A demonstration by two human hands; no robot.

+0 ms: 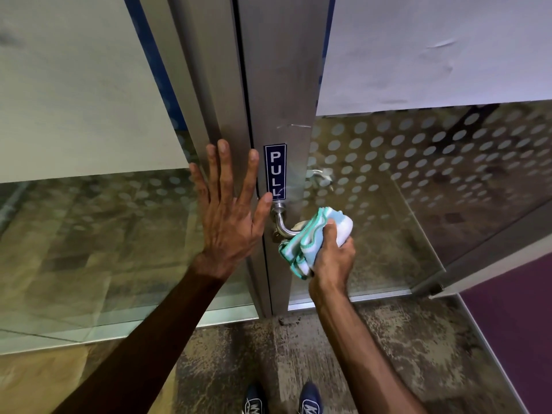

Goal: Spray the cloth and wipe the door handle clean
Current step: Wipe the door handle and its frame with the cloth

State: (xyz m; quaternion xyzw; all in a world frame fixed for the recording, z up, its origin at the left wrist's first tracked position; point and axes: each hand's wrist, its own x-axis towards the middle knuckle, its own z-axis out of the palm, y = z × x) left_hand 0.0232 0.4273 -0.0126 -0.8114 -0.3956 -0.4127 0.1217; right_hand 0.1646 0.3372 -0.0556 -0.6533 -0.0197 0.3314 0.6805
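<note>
A steel lever door handle (280, 224) sticks out of the metal door stile just below a blue PULL sticker (275, 171). My right hand (331, 258) is closed around a folded white and teal cloth (310, 240), which is wrapped over the outer end of the handle. My left hand (230, 210) lies flat with fingers spread against the metal frame left of the handle, thumb tip touching the sticker's lower edge. No spray bottle is in view.
Glass panels with frosted dots (418, 162) flank the metal stile (283, 100). A second handle (319, 176) shows through the glass on the far side. The worn concrete floor (358, 339) and my two blue shoes (280, 398) are below. Purple flooring (513, 324) lies at the right.
</note>
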